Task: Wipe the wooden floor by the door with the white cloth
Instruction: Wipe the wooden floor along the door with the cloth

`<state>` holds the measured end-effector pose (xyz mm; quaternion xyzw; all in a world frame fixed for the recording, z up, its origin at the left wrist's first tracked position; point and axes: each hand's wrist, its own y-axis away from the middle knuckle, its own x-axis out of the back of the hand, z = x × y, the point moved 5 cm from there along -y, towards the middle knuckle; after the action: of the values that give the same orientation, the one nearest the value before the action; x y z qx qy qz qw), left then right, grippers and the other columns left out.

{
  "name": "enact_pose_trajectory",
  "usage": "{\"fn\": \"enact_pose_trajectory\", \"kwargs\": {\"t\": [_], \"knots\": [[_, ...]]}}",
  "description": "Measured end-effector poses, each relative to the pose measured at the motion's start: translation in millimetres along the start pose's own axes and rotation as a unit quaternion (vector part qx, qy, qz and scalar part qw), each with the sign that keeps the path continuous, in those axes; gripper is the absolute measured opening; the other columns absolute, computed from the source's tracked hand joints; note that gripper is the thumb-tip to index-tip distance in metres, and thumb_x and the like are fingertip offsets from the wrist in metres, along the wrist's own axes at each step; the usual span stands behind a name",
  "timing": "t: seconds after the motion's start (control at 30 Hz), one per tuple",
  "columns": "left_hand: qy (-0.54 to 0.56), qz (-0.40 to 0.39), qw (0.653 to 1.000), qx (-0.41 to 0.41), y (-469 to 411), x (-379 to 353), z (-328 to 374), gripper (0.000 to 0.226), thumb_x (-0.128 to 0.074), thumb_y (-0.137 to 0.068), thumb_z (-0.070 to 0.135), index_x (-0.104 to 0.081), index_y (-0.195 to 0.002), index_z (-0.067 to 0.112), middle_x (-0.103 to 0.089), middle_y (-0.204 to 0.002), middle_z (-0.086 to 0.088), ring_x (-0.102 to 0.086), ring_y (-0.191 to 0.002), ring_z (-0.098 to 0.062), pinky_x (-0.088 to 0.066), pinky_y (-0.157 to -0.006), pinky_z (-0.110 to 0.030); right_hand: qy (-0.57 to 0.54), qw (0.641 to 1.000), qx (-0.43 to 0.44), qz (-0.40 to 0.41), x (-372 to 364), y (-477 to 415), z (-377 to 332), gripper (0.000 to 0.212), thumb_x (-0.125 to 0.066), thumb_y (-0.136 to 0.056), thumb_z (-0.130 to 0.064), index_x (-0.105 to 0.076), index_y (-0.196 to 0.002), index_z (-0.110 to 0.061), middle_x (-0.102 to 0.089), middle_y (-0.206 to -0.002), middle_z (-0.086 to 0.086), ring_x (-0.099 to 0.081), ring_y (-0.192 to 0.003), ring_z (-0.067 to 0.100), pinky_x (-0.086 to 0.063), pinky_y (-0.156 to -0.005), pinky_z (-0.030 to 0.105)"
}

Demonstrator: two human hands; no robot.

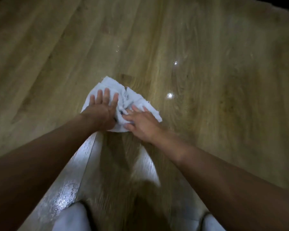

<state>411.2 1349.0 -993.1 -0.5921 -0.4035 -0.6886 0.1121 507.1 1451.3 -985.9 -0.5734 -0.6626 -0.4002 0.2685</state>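
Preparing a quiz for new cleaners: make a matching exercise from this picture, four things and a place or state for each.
Things: 1 left hand; 2 right hand; 3 white cloth; 4 wooden floor.
States: A bunched up under both hands; B shiny, with bright glints; C flat on the cloth's left part; D flat on the cloth's right part.
Pairs: 1-C, 2-D, 3-A, 4-B.

Hands (105,112) on cloth (137,100), on floor (207,80)

Our left hand (100,112) and right hand (140,122) are bare like our forearms (223,172), and pale, dark-edged fabric (70,219) covers our knees (212,223).
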Motion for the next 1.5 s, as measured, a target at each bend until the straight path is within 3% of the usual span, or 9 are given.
{"fn": "enact_pose_trajectory", "kwargs": {"t": [0.13, 0.4, 0.63, 0.73, 0.8, 0.93, 1.2, 1.37, 1.5], "knots": [[-0.019, 0.055, 0.988, -0.146, 33, -7, 61, 0.084, -0.028, -0.078, 0.044, -0.029, -0.141, -0.012, -0.024, -0.139, -0.047, -0.025, -0.126, -0.067, -0.025, -0.097, -0.074, 0.000, 0.997, 0.052, 0.062, -1, 76, 34, 0.039, -0.051, -0.095, -0.030, -0.054, -0.134, -0.027, -0.053, -0.140, -0.003, -0.038, -0.138, 0.018, -0.026, -0.114, 0.043], [-0.049, -0.050, 0.993, -0.091, -30, 6, 64, 0.084, -0.042, -0.094, 0.040, 0.012, -0.150, 0.008, 0.017, -0.153, -0.028, 0.013, -0.142, -0.044, 0.002, -0.115, -0.053, 0.025, 0.997, -0.032, 0.072, 20, 45, 65, 0.048, -0.050, -0.096, -0.021, -0.042, -0.143, -0.028, -0.034, -0.153, 0.000, -0.020, -0.146, 0.019, -0.006, -0.117, 0.039], [-0.099, 0.020, 0.960, -0.260, 8, -15, 149, 0.078, -0.033, -0.072, 0.039, -0.046, -0.135, -0.006, -0.041, -0.136, -0.039, -0.039, -0.124, -0.058, -0.033, -0.096, -0.071, -0.018, 0.991, -0.059, 0.118, 22, 151, 112, 0.041, -0.046, -0.092, -0.036, -0.055, -0.132, -0.030, -0.053, -0.139, -0.004, -0.034, -0.137, 0.010, -0.027, -0.115, 0.042], [-0.091, 0.104, 0.950, -0.280, -23, 13, 168, 0.075, -0.037, -0.087, 0.037, -0.013, -0.151, 0.005, -0.006, -0.154, -0.030, -0.008, -0.143, -0.046, -0.010, -0.114, -0.057, 0.017, 0.989, -0.104, 0.107, 44, 138, 136, 0.041, -0.055, -0.093, -0.033, -0.055, -0.133, -0.025, -0.052, -0.140, 0.002, -0.035, -0.138, 0.014, -0.026, -0.116, 0.040], [-0.126, 0.021, 0.961, -0.247, -40, 26, 163, 0.076, -0.035, -0.095, 0.038, 0.009, -0.151, 0.012, 0.015, -0.156, -0.022, 0.011, -0.145, -0.038, 0.003, -0.117, -0.048, 0.044, 0.990, -0.103, 0.089, 47, 123, 135, 0.045, -0.052, -0.096, -0.031, -0.046, -0.140, -0.025, -0.044, -0.147, 0.004, -0.030, -0.142, 0.019, -0.019, -0.116, 0.036], [-0.161, 0.019, 0.957, -0.241, -25, 24, 179, 0.074, -0.021, -0.094, 0.041, 0.014, -0.149, 0.008, 0.016, -0.154, -0.027, 0.012, -0.142, -0.046, 0.003, -0.114, -0.056, 0.046, 0.990, -0.091, 0.101, 27, 160, 118, 0.050, -0.036, -0.098, -0.041, -0.035, -0.146, -0.026, -0.038, -0.150, -0.004, -0.027, -0.143, 0.020, -0.019, -0.118, 0.039], [-0.085, 0.060, 0.926, -0.362, 0, -5, 238, 0.071, -0.032, -0.076, 0.047, -0.046, -0.133, 0.008, -0.049, -0.137, -0.025, -0.046, -0.127, -0.044, -0.037, -0.104, -0.058, 0.029, 0.970, -0.202, 0.132, 48, 217, 178, 0.046, -0.040, -0.096, -0.026, -0.045, -0.141, -0.019, -0.037, -0.150, 0.005, -0.026, -0.142, 0.021, -0.019, -0.115, 0.037], [-0.082, 0.044, 0.947, -0.307, -15, 21, 236, 0.075, -0.023, -0.083, 0.043, -0.008, -0.153, 0.018, 0.001, -0.158, -0.021, 0.001, -0.145, -0.039, 0.000, -0.117, -0.050, 0.049, 0.974, -0.186, 0.123, 41, 229, 172, 0.049, -0.030, -0.099, -0.038, -0.035, -0.146, -0.024, -0.032, -0.153, -0.002, -0.020, -0.143, 0.014, -0.017, -0.116, 0.033], [-0.098, 0.069, 0.907, -0.404, 22, -13, 272, 0.068, -0.036, -0.077, 0.036, -0.042, -0.140, 0.009, -0.043, -0.140, -0.029, -0.040, -0.128, -0.051, -0.035, -0.102, -0.063, 0.069, 0.967, -0.210, 0.129, 29, 288, 182, 0.047, -0.033, -0.097, -0.034, -0.042, -0.142, -0.024, -0.033, -0.149, -0.007, -0.028, -0.140, 0.010, -0.037, -0.110, 0.040]]}}
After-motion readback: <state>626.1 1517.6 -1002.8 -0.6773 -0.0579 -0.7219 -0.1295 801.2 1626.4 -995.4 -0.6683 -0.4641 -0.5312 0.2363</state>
